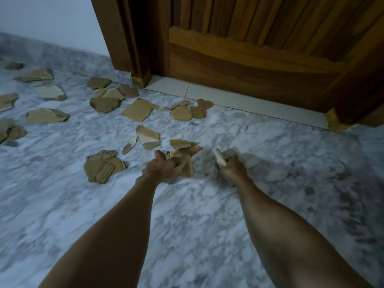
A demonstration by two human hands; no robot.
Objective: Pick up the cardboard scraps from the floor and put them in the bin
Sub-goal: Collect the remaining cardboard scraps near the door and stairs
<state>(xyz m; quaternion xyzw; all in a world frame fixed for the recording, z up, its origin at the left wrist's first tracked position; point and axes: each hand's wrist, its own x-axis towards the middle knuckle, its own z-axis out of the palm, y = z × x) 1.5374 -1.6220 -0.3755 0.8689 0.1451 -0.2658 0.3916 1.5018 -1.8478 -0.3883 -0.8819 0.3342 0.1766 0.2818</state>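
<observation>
Several torn brown cardboard scraps [137, 110] lie scattered over the grey marble floor [197, 215], from the far left to the door sill. My left hand [160, 167] is closed around a bunch of scraps [186, 163] low over the floor at centre. My right hand [232, 168] grips a pale scrap [220, 160] held on edge just to the right of it. A layered pile of scraps [104, 166] rests left of my left hand. The bin is out of view.
A wooden door [259, 48] with its frame [128, 38] stands ahead, with a pale tiled sill [228, 96] beneath it. A white wall [52, 19] rises at the far left. Bare marble floor spreads to the right and toward me.
</observation>
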